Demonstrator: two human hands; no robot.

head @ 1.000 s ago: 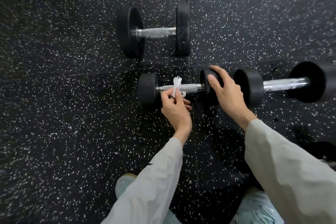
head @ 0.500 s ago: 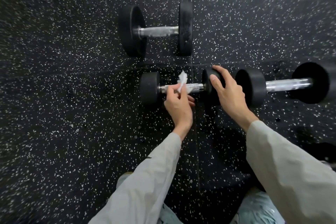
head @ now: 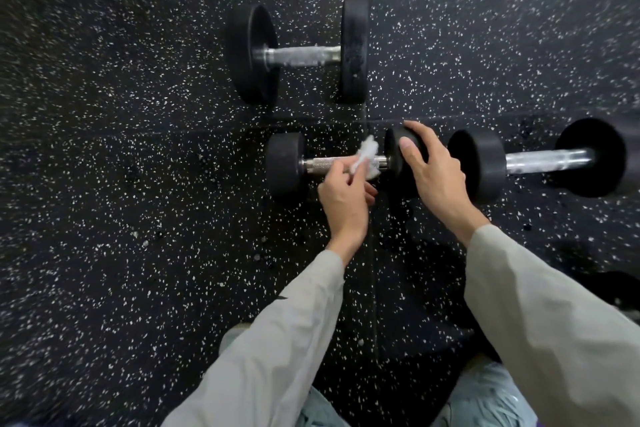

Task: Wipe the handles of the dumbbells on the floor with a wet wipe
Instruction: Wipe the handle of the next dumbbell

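The small dumbbell (head: 343, 165) lies on the speckled rubber floor (head: 121, 184) just right of frame centre. Its long axis runs from 9 o'clock to 3 o'clock, with one black head at each end and the knurled metal handle (head: 320, 163) between them.

Your left hand (head: 341, 204) comes up to the handle from 6 o'clock. Its grip is closed: the fingers pinch the white wet wipe (head: 363, 161) and hold it against the right part of the handle, next to the right-hand head. A crumpled end of the wipe sticks up toward 12 o'clock above the bar.

Your right hand (head: 434, 177) rests on the right-hand head of the small dumbbell. Its grip is curled over that head from above, with the thumb on the face toward the handle and the fingers over the rim.

A second dumbbell (head: 535, 161) lies at 3 o'clock of your right hand, on the same 9-to-3 line, its near head just beside your knuckles. A third dumbbell (head: 298, 55), with larger heads, lies at 12 o'clock of the small one, parallel to it and well apart.

Grey sleeves cover both forearms.
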